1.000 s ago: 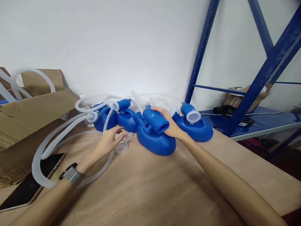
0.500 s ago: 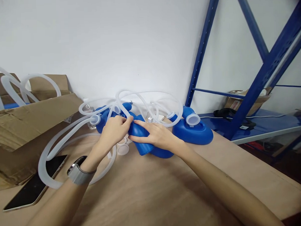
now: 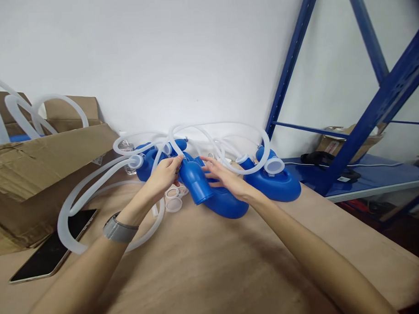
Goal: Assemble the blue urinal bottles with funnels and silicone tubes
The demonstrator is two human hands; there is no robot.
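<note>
My left hand (image 3: 165, 176) pinches the narrow upper end of a blue plastic funnel piece (image 3: 195, 181), right where a clear hose (image 3: 176, 149) meets it. The wide mouth of the piece tilts down toward me. Just to its right, my right hand (image 3: 224, 177) has its fingers spread and holds nothing; its fingertips are behind or beside the piece, and I cannot tell whether they touch it. Below my right hand lies a blue plastic bottle (image 3: 228, 204), partly covered. Several whitish round caps (image 3: 173, 204) lie on the table left of the funnel piece.
Another blue bottle (image 3: 275, 186) with a whitish cap stands at right. Looped hoses run along the wall. At left are a cardboard box (image 3: 52, 167) and a black tablet (image 3: 51, 254). A clear bottle (image 3: 126, 147) stands behind. Blue shelving (image 3: 347, 166) stands right of the wooden table (image 3: 206, 271).
My right hand has let go of the blue funnel piece and opened, moving slightly to the right. My left hand keeps its pinch at the hose end. The view has shifted a little.
</note>
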